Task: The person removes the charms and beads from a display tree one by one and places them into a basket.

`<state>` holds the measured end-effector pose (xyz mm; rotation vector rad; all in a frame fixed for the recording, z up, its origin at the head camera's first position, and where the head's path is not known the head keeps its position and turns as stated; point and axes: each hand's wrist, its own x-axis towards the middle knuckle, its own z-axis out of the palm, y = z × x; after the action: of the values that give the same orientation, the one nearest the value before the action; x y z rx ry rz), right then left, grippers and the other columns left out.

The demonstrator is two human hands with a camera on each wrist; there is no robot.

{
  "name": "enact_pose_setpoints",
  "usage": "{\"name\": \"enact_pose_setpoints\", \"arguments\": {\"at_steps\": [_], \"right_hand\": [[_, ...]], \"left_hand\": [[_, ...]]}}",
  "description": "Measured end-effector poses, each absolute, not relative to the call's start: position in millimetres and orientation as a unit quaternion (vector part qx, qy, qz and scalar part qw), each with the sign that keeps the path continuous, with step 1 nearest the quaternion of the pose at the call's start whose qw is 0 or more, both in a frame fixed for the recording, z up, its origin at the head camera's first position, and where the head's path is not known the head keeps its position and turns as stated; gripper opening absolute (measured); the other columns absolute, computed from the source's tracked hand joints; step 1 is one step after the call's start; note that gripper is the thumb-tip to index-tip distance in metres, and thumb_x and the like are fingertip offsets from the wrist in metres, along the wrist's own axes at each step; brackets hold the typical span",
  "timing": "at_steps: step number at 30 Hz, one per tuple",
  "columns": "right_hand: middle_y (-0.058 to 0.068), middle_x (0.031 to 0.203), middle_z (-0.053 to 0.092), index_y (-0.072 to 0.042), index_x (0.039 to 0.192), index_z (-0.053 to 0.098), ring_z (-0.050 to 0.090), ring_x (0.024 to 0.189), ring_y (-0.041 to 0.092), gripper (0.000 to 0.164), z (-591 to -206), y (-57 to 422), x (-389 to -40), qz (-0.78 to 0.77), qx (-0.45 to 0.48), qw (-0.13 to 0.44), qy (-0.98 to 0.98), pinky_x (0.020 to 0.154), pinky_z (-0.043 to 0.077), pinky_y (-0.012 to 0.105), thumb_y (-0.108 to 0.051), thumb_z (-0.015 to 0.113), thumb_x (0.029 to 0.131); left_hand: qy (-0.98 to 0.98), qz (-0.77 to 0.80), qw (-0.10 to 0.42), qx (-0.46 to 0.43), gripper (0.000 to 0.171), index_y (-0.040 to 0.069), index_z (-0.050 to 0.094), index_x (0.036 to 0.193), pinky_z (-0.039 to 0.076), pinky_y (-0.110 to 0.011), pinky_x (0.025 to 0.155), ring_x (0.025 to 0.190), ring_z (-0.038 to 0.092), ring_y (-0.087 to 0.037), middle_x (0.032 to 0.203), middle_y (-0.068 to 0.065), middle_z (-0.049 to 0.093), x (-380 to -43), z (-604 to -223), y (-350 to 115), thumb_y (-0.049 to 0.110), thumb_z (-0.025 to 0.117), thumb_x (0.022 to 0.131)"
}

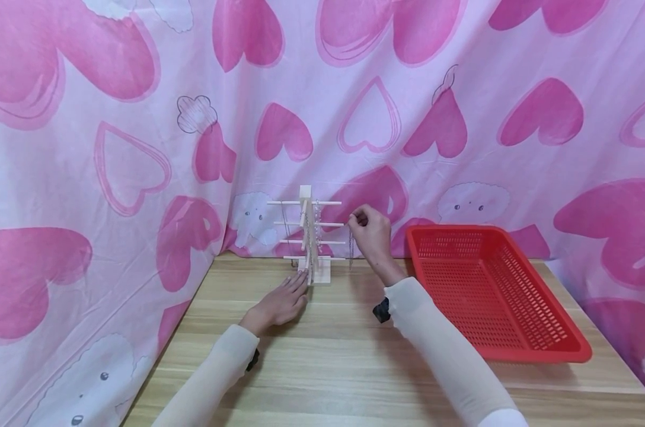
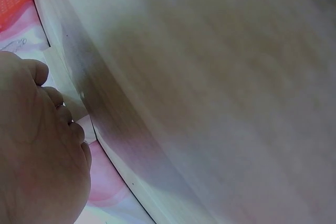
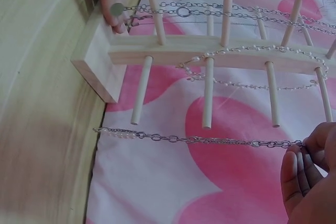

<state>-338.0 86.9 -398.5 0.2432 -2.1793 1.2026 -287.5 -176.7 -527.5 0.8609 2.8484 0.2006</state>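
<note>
Near the back of the table stands a pale wooden jewelry stand (image 1: pixel 322 271) with rows of pegs. My left hand (image 1: pixel 282 299) rests its extended fingers at the foot of the stand. To the stand's right, my right hand (image 1: pixel 372 234) pinches one end of a silver chain necklace (image 3: pixel 210 140). The necklace hangs down beside the peg tips, apart from them, with small pearl beads at its lower end. A beaded necklace (image 3: pixel 283 49) loops over upper pegs in the right wrist view. Another chain, bearing a round pendant (image 3: pixel 117 9), hangs from the stand too.
A red perforated plastic basket (image 1: pixel 541 356) sits on the right of the wooden table (image 1: pixel 322 367), close to my right forearm. Behind and left of the table hangs a pink curtain (image 1: pixel 141 118) patterned with hearts.
</note>
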Motion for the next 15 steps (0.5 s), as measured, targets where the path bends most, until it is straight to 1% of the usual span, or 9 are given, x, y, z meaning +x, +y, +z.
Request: {"name": "enact_pose_setpoints", "arguments": {"at_steps": [4, 11, 15], "right_hand": [[0.013, 0.085, 0.076, -0.004, 0.093, 0.076, 0.071, 0.078, 0.026, 0.009, -394.0, 89.1, -339.5, 0.449, 0.1, 0.315, -0.83, 0.072, 0.062, 0.037, -0.009, 0.07, 0.096], [0.014, 0.089, 0.076, -0.003, 0.097, 0.077, 0.07, 0.079, 0.026, 0.01, -382.1, 95.0, -340.8, 0.449, 0.11, 0.3, -0.835, 0.074, 0.063, 0.036, -0.009, 0.069, 0.098], [0.016, 0.088, 0.076, -0.001, 0.096, 0.076, 0.071, 0.08, 0.029, 0.009, -373.3, 99.6, -340.6, 0.455, 0.123, 0.299, -0.829, 0.077, 0.064, 0.042, -0.007, 0.07, 0.097]], "left_hand": [[0.952, 0.066, 0.077, 0.289, 0.062, -0.002, 0.018, 0.168, 0.015, -0.047, 0.138, 0.168, 0.01, -0.033, 0.18, -0.015, 0.007, -287.9, -527.7, -176.9, 0.029, 0.025, 0.116], [0.951, 0.064, 0.08, 0.29, 0.062, -0.002, 0.016, 0.168, 0.013, -0.047, 0.138, 0.168, 0.01, -0.033, 0.18, -0.015, 0.006, -288.8, -527.3, -176.8, 0.03, 0.024, 0.116], [0.951, 0.061, 0.082, 0.291, 0.062, -0.002, 0.017, 0.169, 0.014, -0.046, 0.138, 0.168, 0.009, -0.032, 0.18, -0.014, 0.007, -288.5, -526.4, -176.8, 0.031, 0.025, 0.116]]}}
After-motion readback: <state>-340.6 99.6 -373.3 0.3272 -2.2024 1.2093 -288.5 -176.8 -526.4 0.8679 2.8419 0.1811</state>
